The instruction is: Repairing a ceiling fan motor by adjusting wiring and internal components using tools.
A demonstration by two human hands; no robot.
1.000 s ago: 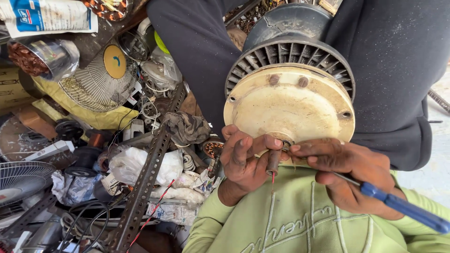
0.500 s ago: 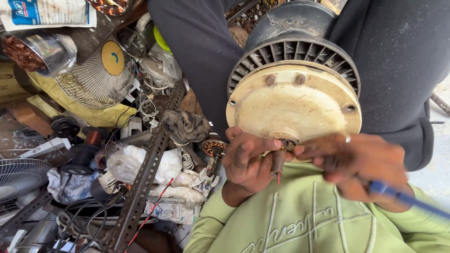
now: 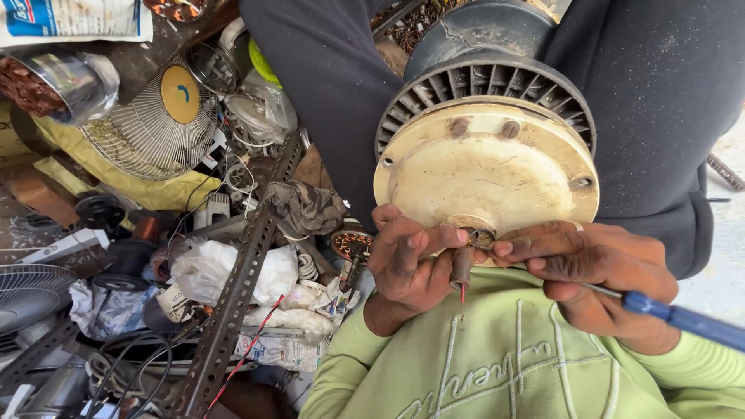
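A cream-coloured round fan motor housing (image 3: pixel 481 167) with a dark vented rim rests on my lap, its flat face toward me. My left hand (image 3: pixel 407 260) pinches the short rusty shaft (image 3: pixel 461 268) at the housing's lower edge, a thin red wire hanging under it. My right hand (image 3: pixel 594 271) touches the same spot with its fingertips and grips a screwdriver with a blue handle (image 3: pixel 683 318) that points off to the right. I wear a light green sweatshirt (image 3: pixel 497 357).
A person in dark clothing (image 3: pixel 667 101) sits close behind the housing. To the left lies a heap of scrap: a wire fan guard (image 3: pixel 151 132), a perforated metal angle bar (image 3: pixel 233 302), white plastic bags (image 3: pixel 209 268), cables, a copper coil (image 3: pixel 351 244).
The housing and my hands have stayed nearly in place. My left fingers have shifted their pinch on the shaft, and the view has drifted slightly.
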